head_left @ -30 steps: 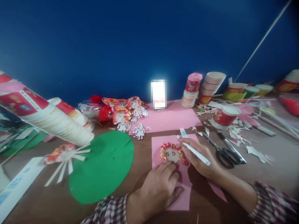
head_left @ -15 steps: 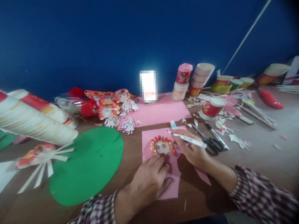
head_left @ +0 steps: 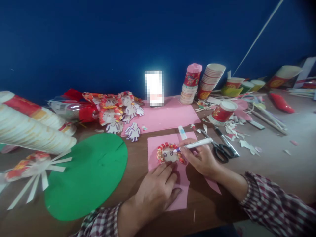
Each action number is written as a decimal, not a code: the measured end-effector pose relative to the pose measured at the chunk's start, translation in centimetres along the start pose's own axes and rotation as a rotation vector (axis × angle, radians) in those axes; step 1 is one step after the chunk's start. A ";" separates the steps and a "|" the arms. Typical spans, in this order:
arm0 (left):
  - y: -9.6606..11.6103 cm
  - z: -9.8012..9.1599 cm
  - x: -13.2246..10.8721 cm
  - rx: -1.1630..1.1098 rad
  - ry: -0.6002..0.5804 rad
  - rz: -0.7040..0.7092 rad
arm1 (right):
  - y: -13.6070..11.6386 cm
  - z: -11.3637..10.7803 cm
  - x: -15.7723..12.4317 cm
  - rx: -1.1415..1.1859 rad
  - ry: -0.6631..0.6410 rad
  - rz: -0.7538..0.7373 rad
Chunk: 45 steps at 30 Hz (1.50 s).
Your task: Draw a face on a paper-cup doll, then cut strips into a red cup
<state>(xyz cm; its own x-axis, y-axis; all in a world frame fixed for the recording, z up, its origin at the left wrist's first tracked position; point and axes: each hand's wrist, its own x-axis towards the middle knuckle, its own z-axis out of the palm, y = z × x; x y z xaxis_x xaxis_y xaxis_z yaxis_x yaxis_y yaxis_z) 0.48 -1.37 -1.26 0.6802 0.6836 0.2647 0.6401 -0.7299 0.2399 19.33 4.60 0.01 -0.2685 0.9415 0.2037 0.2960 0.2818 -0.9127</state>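
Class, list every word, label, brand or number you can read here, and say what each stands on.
No text reads clearly.
Red cup: gold print, too blurred.
Lying cup stacks: red labels, too blurred.
White card by the wall: blurred out.
Small tube: blue label, too small.
Marker in the right hand: no print legible.

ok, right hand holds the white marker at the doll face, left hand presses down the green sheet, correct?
Not green: in the head view the left hand presses the pink sheet under the doll face. The right hand does hold the white marker at the face.
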 end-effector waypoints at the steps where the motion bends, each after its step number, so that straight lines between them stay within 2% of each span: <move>1: 0.0 0.0 0.0 0.005 0.006 0.004 | 0.0 0.0 0.0 -0.019 -0.008 -0.008; 8: 0.3 -0.1 0.0 0.058 0.088 0.010 | -0.4 0.0 0.1 -0.051 -0.040 -0.026; 13: 0.3 -0.1 0.1 0.057 0.047 -0.022 | -0.2 0.1 0.1 0.001 -0.115 0.043; 18: 0.3 0.2 -0.1 0.094 0.107 -0.001 | 0.2 0.1 0.3 -0.006 -0.119 0.113; 24: 0.3 0.2 -0.1 0.081 0.134 -0.007 | 0.5 0.2 0.5 -0.019 -0.150 0.068; 45: 0.2 0.4 -0.1 0.088 0.113 -0.016 | -0.2 0.3 0.7 0.001 -0.149 0.125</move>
<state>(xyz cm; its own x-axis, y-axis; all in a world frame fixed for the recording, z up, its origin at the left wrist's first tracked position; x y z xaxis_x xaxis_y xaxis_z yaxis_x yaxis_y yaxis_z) 0.67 -1.59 -1.64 0.6281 0.6866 0.3661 0.6829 -0.7120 0.1635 18.76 5.17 0.22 -0.3621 0.9315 0.0339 0.3348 0.1639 -0.9279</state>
